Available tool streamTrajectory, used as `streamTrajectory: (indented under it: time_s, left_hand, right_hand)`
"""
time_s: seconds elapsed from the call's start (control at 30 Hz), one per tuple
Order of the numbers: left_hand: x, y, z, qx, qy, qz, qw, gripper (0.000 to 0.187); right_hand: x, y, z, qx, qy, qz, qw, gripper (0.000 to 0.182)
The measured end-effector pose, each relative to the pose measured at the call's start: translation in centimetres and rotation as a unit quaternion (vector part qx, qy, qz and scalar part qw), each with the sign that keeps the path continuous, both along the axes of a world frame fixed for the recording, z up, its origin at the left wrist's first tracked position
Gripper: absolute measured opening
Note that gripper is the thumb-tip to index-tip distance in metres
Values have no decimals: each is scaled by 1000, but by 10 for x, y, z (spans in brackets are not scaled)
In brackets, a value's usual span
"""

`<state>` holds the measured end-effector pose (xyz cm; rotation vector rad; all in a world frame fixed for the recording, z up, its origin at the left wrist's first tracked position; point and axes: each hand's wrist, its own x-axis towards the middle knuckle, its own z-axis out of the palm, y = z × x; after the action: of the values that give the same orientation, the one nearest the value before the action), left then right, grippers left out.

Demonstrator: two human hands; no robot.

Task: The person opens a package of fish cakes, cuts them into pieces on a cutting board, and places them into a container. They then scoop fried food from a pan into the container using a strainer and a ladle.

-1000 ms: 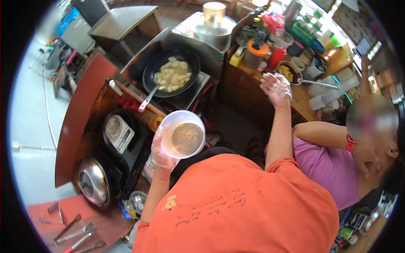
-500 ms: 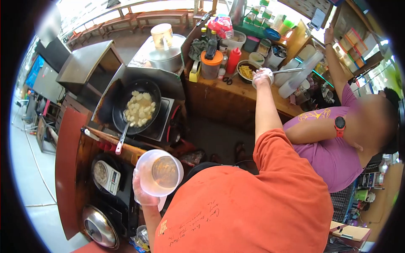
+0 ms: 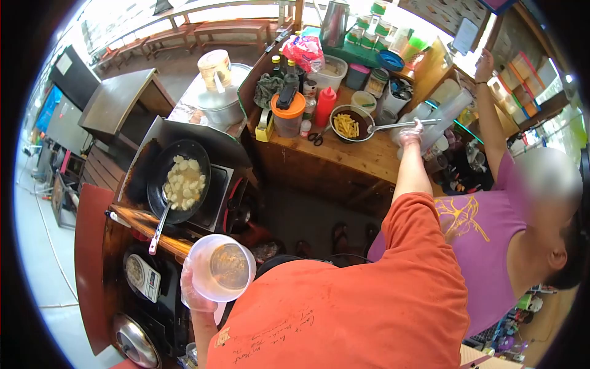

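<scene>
We took the round bowl (image 3: 353, 141) on the wooden counter (image 3: 364, 152) as our landmark. A long-handled metal utensil (image 3: 387, 126) leaned out of its right side; the shaft ran rightward and slightly up in our view, pointing away from the yellow strips (image 3: 346, 126) heaped in the bowl's left part. The wearer's right hand (image 3: 409, 135), in a clear glove, lay to the right of the bowl, partway along that shaft and short of its free end. Its fingers looked closed about the metal, though we could not judge how firmly. This was clearly the nearer hand, the arm stretched nearly straight. The left hand (image 3: 198, 301), also gloved, was well apart, below and left of the bowl, clasping a translucent round tub (image 3: 200, 261) from its outer side. The tub was tipped so we saw into its mouth: orange-brown smears on the floor, cloudy pale walls. The utensil looked slim, straight and silvery; its head, against dark matter in the bowl, we could not make out. Left of the bowl we noted a red squeeze bottle (image 3: 326, 107), and farther left and lower a black pan (image 3: 198, 155) of pale pieces (image 3: 185, 184) in liquid.
</scene>
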<state>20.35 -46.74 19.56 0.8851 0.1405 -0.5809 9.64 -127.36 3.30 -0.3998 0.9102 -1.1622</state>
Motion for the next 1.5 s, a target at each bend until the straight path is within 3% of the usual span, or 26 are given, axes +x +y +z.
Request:
streamTrajectory:
  time_s: [0.1, 0.13, 0.23, 0.27, 0.43, 0.5, 0.57, 0.63, 0.77, 0.9, 1.0, 1.1, 1.17, 1.23, 1.27, 1.3, 1.37, 1.5]
  left_hand:
    - [3, -26, 10, 15, -39, -30, 999, 51]
    - [4, -32, 9, 28, -23, -29, 999, 55]
    - [5, -44, 2, 53, -4, -16, 998, 59]
    - [6, -44, -2, 51, -6, -30, 998, 54]
    - [6, -49, -11, 51, -28, -28, 998, 53]
    - [10, -42, -25, 62, -12, -19, 998, 54]
    - [12, -41, -30, 37, -3, -11, 999, 54]
    - [12, -41, -27, 48, -13, -15, 999, 55]
    - [17, -37, -35, 60, -18, -10, 998, 55]
    - [24, -43, -35, 29, -42, 8, 999, 41]
    - [40, -50, -59, 102, -115, 16, 988, 37]
    - [53, -70, -65, 154, -191, 55, 968, 41]
    - [63, -84, -57, 246, -211, 74, 943, 44]
    - [71, -94, -51, 236, -227, 89, 941, 44]
    - [79, -95, -57, 258, -272, 97, 922, 43]
    - [78, -95, -50, 261, -272, 105, 920, 43]
    - [84, -95, -52, 240, -287, 150, 915, 42]
    - [75, -76, -29, 144, -230, 193, 943, 44]
  right_hand:
    - [-4, -12, 3, -23, -16, 30, 999, 29]
    - [2, 1, 19, -10, -12, -15, 1000, 27]
    - [5, -12, 8, -84, -61, -32, 994, 35]
    - [-1, -9, 9, -100, -73, 9, 992, 36]
    - [-8, 24, 44, -117, -104, -26, 987, 34]
    - [-18, 29, 53, -129, -180, -35, 975, 32]
    - [-19, 50, 76, -103, -171, -70, 977, 32]
    - [-31, 52, 80, -173, -163, -33, 971, 33]
    - [-54, 94, 119, -192, -163, -39, 967, 35]
    - [-84, 127, 147, -138, -184, -114, 966, 31]
    - [-93, 176, 184, -138, -182, -113, 967, 37]
    - [-89, 230, 216, -181, -212, -39, 960, 39]
    - [-71, 276, 246, -172, -184, -47, 967, 39]
    - [-59, 305, 262, -141, -238, 11, 961, 39]
    - [-60, 307, 254, -183, -334, 140, 914, 40]
    - [-54, 318, 256, -179, -335, 144, 914, 40]
    - [-37, 351, 273, -147, -414, 278, 854, 42]
    - [-9, 410, 304, -174, -346, 273, 881, 43]
